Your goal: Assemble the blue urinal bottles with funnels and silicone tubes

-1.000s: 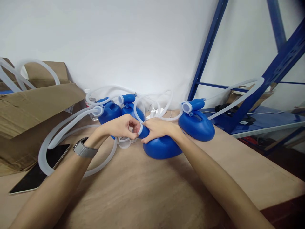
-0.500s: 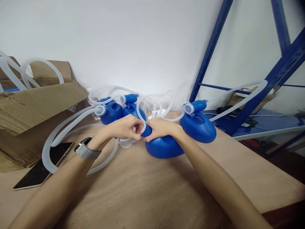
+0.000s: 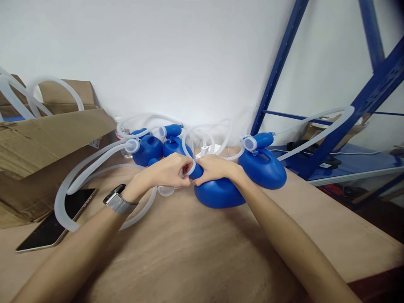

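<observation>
A blue plastic urinal bottle [image 3: 219,195] rests on the wooden table in front of me, its short neck pointing left. My right hand [image 3: 216,168] is closed round that neck from above, thumb along its near side. At the mouth sits a translucent white ring [image 3: 191,168], which my left hand [image 3: 172,170] pinches; some of those fingertips are hidden behind it. Another white cap [image 3: 166,191] lies on the table under my left hand. Behind my hands stand more blue bottles [image 3: 147,150] with white hoses, and one bottle [image 3: 261,168] is to the right.
An open cardboard box [image 3: 53,155] with hoses sticking out stands at the left. Beside it lies a black tablet [image 3: 53,223], partly under a curved white hose [image 3: 61,202]. A white charger [image 3: 204,149] is near the wall. Blue metal shelving [image 3: 347,162] stands at the right.
Both hands and the bottle's neck have shifted slightly right. My left wrist has moved a little up and to the right, fingers still at the white ring.
</observation>
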{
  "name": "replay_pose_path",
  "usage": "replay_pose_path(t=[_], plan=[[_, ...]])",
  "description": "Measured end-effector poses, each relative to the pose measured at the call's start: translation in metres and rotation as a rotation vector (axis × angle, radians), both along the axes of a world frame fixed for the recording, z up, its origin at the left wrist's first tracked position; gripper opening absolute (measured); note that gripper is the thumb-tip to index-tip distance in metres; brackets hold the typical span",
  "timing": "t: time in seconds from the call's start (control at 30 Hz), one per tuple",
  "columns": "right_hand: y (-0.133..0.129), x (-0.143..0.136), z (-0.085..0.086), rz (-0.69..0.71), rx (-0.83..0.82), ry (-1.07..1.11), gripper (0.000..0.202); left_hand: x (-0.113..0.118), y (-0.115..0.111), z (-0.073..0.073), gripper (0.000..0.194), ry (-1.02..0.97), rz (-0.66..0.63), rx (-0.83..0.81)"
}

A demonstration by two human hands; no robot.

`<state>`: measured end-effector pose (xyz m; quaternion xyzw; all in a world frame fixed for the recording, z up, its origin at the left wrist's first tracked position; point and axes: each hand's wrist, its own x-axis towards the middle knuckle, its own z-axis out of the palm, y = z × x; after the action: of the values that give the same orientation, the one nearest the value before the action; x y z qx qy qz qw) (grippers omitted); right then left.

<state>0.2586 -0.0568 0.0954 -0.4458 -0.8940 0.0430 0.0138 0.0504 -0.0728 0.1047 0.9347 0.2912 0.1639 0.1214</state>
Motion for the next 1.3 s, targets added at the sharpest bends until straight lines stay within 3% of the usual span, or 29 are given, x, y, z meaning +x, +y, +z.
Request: replay_pose_path(t=[0.2,0.47,0.7,0.93,1.13,1.3], plan=[[0.002,0.006,-0.001,0.005,0.047,-0.008,0.058,-0.001,0.005,-0.01,0.019,-0.011,-0.059,0.128],[0.006,0.014,-0.003,0.022,0.034,0.001,0.059,-0.001,0.006,-0.009,0.012,0.039,-0.107,0.172],[0.007,0.021,-0.004,0.011,0.035,0.014,0.058,0.002,0.011,-0.025,0.014,-0.041,-0.173,0.281],[0.009,0.026,-0.005,0.025,0.017,-0.001,0.058,0.008,0.012,-0.035,0.015,-0.043,-0.184,0.45],[0.009,0.031,-0.004,0.018,-0.002,0.013,0.054,0.01,0.013,-0.045,0.02,0.018,-0.186,0.741],[0.007,0.031,-0.002,0.026,-0.019,0.033,0.047,0.006,0.018,-0.045,0.02,0.1,-0.245,0.858]])
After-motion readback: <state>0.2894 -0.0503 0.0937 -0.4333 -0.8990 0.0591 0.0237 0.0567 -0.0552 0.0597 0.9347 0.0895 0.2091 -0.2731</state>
